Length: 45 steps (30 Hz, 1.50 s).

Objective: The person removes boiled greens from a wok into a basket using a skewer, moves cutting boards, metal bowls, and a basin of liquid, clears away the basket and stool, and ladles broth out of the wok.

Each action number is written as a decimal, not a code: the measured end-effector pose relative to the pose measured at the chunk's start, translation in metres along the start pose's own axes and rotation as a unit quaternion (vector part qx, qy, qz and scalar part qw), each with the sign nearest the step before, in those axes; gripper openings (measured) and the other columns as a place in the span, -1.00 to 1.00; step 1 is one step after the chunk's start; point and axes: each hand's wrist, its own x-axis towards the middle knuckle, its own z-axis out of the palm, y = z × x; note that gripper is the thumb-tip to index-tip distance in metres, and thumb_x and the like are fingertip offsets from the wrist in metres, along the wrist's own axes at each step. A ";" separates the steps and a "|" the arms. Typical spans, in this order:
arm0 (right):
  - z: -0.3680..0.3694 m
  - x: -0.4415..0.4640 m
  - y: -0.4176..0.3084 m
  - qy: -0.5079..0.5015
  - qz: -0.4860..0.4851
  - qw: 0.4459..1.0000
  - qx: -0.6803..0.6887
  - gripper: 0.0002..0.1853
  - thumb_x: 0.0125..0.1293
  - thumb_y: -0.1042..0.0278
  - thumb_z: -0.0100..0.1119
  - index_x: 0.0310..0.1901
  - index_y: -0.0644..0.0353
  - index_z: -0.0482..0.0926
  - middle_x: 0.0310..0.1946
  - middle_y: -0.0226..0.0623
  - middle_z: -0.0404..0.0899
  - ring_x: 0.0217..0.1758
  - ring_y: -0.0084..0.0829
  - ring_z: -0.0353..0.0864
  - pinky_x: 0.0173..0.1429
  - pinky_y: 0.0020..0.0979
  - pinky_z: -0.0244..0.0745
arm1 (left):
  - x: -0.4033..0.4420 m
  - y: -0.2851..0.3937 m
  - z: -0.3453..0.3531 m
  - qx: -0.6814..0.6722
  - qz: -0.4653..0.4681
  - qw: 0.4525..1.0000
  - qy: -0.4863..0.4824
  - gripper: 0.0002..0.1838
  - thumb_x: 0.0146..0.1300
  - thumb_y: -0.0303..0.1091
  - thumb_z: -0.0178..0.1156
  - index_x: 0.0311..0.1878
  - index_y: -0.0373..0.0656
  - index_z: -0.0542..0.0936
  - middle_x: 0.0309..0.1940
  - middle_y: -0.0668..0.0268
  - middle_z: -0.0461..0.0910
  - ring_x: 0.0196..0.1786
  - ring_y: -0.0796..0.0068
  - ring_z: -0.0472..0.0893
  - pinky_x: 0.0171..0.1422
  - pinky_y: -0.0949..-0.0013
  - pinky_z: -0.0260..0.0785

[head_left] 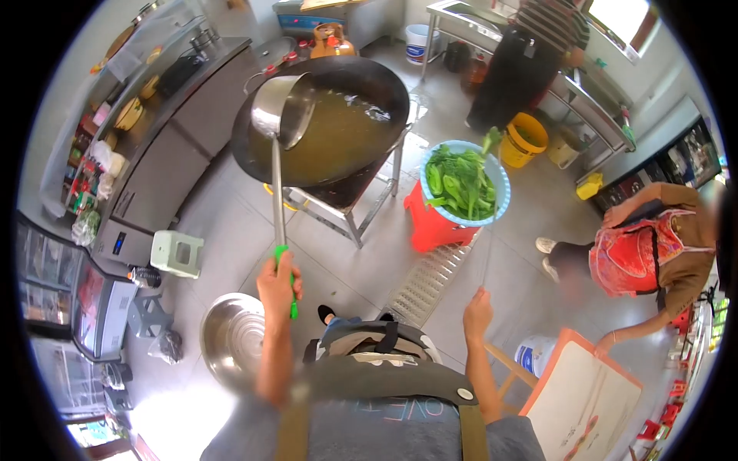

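Note:
My left hand [278, 286] is wrapped round the green grip of a long-handled metal ladle [278, 177]. Its large round bowl is tilted over the near left side of a big black wok [244, 146], which holds yellowish-brown liquid. On the right, my right hand [478, 313] is closed in a fist around a thin rod [487, 253]. The rod points up toward a light-blue basket [503, 184]; its far end I cannot make out. Green leafy vegetables [460, 184] fill the basket, which rests on a red stool [430, 223].
A metal stand [354, 219] supports the wok. A steel basin [231, 338] lies on the floor at left, near a pale stool [177, 253]. One person [646, 253] at right touches an orange-edged board [584, 392]; another [526, 61] stands near the sink. A yellow bucket [524, 140] is behind.

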 end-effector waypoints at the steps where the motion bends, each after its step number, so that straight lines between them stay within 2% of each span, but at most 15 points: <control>1: 0.007 0.006 0.011 -0.018 -0.023 0.998 -0.049 -0.63 0.28 0.15 -0.27 -0.47 0.26 0.40 -0.59 0.06 0.46 -0.50 0.05 0.45 -0.42 -0.08 0.29 | -0.001 0.000 -0.002 0.014 0.011 1.000 -0.002 -0.77 0.21 -0.27 -0.02 -0.35 -0.28 0.41 -0.68 0.38 0.33 -0.75 0.70 0.28 -0.76 0.59 0.09; 2: 0.008 0.013 0.016 -0.031 -0.046 0.993 -0.100 -0.62 0.28 0.15 -0.28 -0.47 0.27 0.41 -0.59 0.06 0.46 -0.49 0.06 0.44 -0.41 -0.08 0.30 | -0.002 0.000 -0.004 0.029 0.022 0.999 -0.003 -0.76 0.21 -0.26 -0.02 -0.32 -0.28 0.41 -0.68 0.37 0.33 -0.75 0.70 0.28 -0.76 0.59 0.09; 5: 0.004 0.023 0.021 -0.053 -0.067 0.994 -0.075 -0.62 0.29 0.18 -0.30 -0.46 0.29 0.42 -0.55 0.07 0.47 -0.46 0.06 0.45 -0.38 -0.07 0.29 | 0.003 -0.009 -0.005 0.058 0.059 0.996 -0.024 -0.75 0.22 -0.25 -0.03 -0.28 -0.30 0.41 -0.67 0.37 0.33 -0.75 0.70 0.28 -0.76 0.59 0.09; 11: -0.008 0.002 0.018 -0.024 0.004 1.000 -0.020 -0.61 0.26 0.15 -0.23 -0.51 0.30 0.43 -0.55 0.06 0.46 -0.45 0.03 0.45 -0.37 -0.10 0.30 | 0.001 -0.020 -0.005 -0.001 0.014 0.999 -0.052 -0.74 0.23 -0.25 -0.03 -0.25 -0.31 0.41 -0.68 0.38 0.34 -0.76 0.70 0.27 -0.76 0.59 0.08; 14: 0.019 0.013 0.047 -0.069 0.109 0.986 0.110 -0.62 0.23 0.14 -0.17 -0.51 0.31 0.44 -0.56 0.05 0.46 -0.46 0.01 0.45 -0.37 -0.14 0.30 | -0.001 -0.006 0.000 0.008 0.031 0.996 -0.082 -0.75 0.23 -0.27 -0.04 -0.23 -0.31 0.41 -0.68 0.39 0.34 -0.76 0.71 0.27 -0.76 0.59 0.08; 17: 0.030 0.023 0.052 -0.066 0.052 0.987 0.140 -0.68 0.19 0.20 -0.11 -0.55 0.28 0.41 -0.76 -0.28 0.39 -0.75 -0.51 0.38 -0.65 -0.44 0.32 | -0.012 0.012 0.016 -0.022 0.015 0.992 -0.125 -0.76 0.23 -0.30 -0.04 -0.21 -0.31 0.41 -0.68 0.40 0.34 -0.76 0.72 0.27 -0.76 0.60 0.07; 19: 0.020 0.028 0.040 -0.061 0.027 0.992 0.108 -0.69 0.19 0.21 -0.11 -0.53 0.29 0.42 -0.74 -0.27 0.41 -0.74 -0.51 0.40 -0.63 -0.44 0.34 | -0.018 0.018 0.025 -0.083 -0.024 0.983 -0.159 -0.77 0.23 -0.31 -0.04 -0.20 -0.31 0.41 -0.68 0.40 0.34 -0.76 0.72 0.26 -0.75 0.61 0.06; 20: 0.015 0.029 0.030 -0.058 0.015 0.994 0.092 -0.69 0.19 0.21 -0.10 -0.52 0.30 0.42 -0.73 -0.26 0.42 -0.73 -0.51 0.41 -0.62 -0.44 0.34 | -0.019 0.016 0.030 -0.065 -0.009 0.981 -0.184 -0.78 0.23 -0.32 -0.04 -0.20 -0.30 0.41 -0.67 0.40 0.34 -0.76 0.73 0.26 -0.75 0.61 0.06; 23: 0.006 0.035 0.015 -0.050 0.024 0.994 0.091 -0.69 0.18 0.19 -0.08 -0.49 0.30 0.43 -0.68 -0.16 0.47 -0.67 -0.32 0.46 -0.55 -0.33 0.37 | -0.023 0.018 0.045 -0.042 -0.005 0.968 -0.248 -0.79 0.23 -0.33 -0.03 -0.18 -0.28 0.41 -0.67 0.41 0.35 -0.76 0.74 0.27 -0.74 0.63 0.06; 26: -0.022 0.035 -0.010 -0.051 0.032 0.998 0.010 -0.67 0.17 0.15 -0.10 -0.44 0.31 0.44 -0.52 0.06 0.48 -0.42 0.03 0.48 -0.35 -0.12 0.34 | -0.030 0.028 0.060 -0.043 -0.064 0.952 -0.295 -0.80 0.22 -0.33 -0.02 -0.18 -0.26 0.41 -0.66 0.42 0.36 -0.75 0.74 0.28 -0.74 0.64 0.06; 29: -0.018 0.040 0.006 -0.061 0.048 0.993 -0.092 -0.69 0.17 0.16 -0.10 -0.43 0.29 0.44 -0.50 0.05 0.49 -0.43 0.04 0.48 -0.34 -0.09 0.35 | -0.032 0.018 0.075 -0.030 -0.086 0.941 -0.326 -0.82 0.21 -0.31 -0.01 -0.25 -0.24 0.42 -0.65 0.43 0.36 -0.75 0.74 0.28 -0.73 0.64 0.06; 32: -0.018 0.039 0.012 -0.071 0.063 0.990 -0.104 -0.71 0.17 0.17 -0.09 -0.43 0.27 0.44 -0.49 0.03 0.50 -0.43 0.04 0.47 -0.34 -0.07 0.35 | -0.033 0.005 0.088 -0.001 -0.087 0.935 -0.344 -0.82 0.20 -0.29 0.00 -0.31 -0.23 0.42 -0.66 0.42 0.36 -0.75 0.74 0.28 -0.74 0.62 0.07; 38: -0.002 0.027 0.031 -0.060 0.029 0.993 -0.096 -0.72 0.16 0.20 -0.06 -0.46 0.27 0.43 -0.54 0.01 0.47 -0.42 0.02 0.46 -0.35 -0.08 0.33 | -0.028 -0.029 0.130 0.007 -0.097 0.929 -0.357 -0.79 0.20 -0.25 0.01 -0.38 -0.22 0.42 -0.70 0.42 0.35 -0.76 0.73 0.29 -0.75 0.60 0.09; 41: 0.000 0.026 0.035 -0.021 -0.015 0.999 -0.043 -0.72 0.16 0.21 -0.07 -0.49 0.28 0.42 -0.55 0.02 0.46 -0.45 0.01 0.45 -0.38 -0.08 0.30 | -0.029 -0.024 0.143 0.011 -0.123 0.925 -0.358 -0.78 0.19 -0.24 0.01 -0.39 -0.22 0.42 -0.70 0.42 0.35 -0.77 0.73 0.29 -0.75 0.59 0.10; 45: -0.005 0.022 0.028 -0.018 0.024 0.999 -0.014 -0.72 0.16 0.21 -0.06 -0.50 0.28 0.43 -0.56 0.03 0.45 -0.46 0.00 0.44 -0.41 -0.10 0.27 | -0.020 -0.022 0.152 0.018 -0.139 0.923 -0.360 -0.78 0.19 -0.23 0.01 -0.40 -0.20 0.42 -0.70 0.42 0.35 -0.77 0.72 0.29 -0.75 0.59 0.11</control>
